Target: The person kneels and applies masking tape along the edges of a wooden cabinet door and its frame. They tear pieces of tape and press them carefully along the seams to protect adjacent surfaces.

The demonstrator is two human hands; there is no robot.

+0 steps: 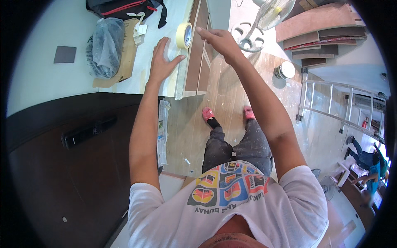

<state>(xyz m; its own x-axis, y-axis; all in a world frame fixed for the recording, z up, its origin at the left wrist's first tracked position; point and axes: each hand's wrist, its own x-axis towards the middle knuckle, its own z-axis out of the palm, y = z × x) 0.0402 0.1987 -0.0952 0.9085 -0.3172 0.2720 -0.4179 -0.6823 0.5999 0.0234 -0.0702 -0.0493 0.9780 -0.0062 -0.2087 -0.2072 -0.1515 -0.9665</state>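
Observation:
A roll of pale yellow masking tape [184,35] stands on its edge near the front edge of a cabinet top [169,79] covered with a white sheet. Just beside the roll, my left hand [162,63] is spread over the covering, thumb apart from the fingers, holding nothing. On the roll's other side is my right hand [221,43], out past the cabinet's front edge. Its fingers are partly bent and point towards the roll, apart from it. Whether anything thin lies between its fingertips cannot be made out. Brown cabinet doors [194,68] drop below the edge.
A cardboard piece [128,59], a clear plastic bag [108,46] and a black bag [124,9] lie at the wall side. Right of me stand a fan [248,37], a paint can [284,70], stacked boards [316,28] and a metal ladder [341,96]. Another person [369,164] is farther off.

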